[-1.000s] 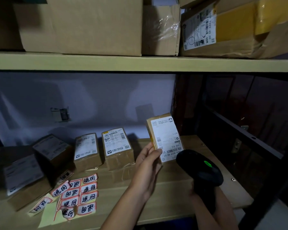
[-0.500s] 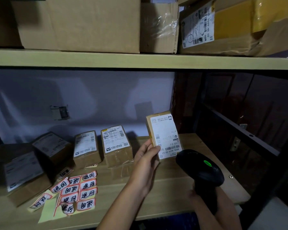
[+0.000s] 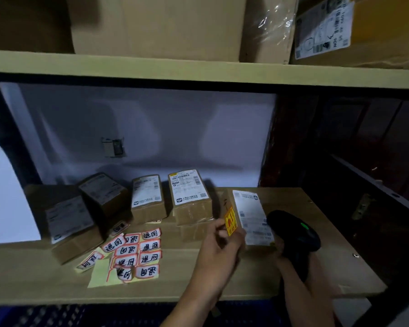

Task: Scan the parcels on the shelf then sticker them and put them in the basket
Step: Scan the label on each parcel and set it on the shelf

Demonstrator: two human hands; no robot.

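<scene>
Small cardboard parcel (image 3: pixel 248 220), lower right of centre, held above the shelf board (image 3: pixel 175 289) with its white shipping label facing up; left hand (image 3: pixel 219 246) pinches its near-left edge beside a yellow-red sticker (image 3: pixel 230 221), fingers pressed together. Right hand (image 3: pixel 291 260) is wrapped round the black barcode scanner (image 3: pixel 293 230), fingers mostly hidden; the parcel looks light, rigid, matt, best gripped across its long edges; loose red-bordered stickers (image 3: pixel 132 253) lie lower centre-left.

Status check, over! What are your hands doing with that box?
Left hand gripping parcel. Right hand holding scanner. Stickers on shelf, nothing in the way.
</scene>
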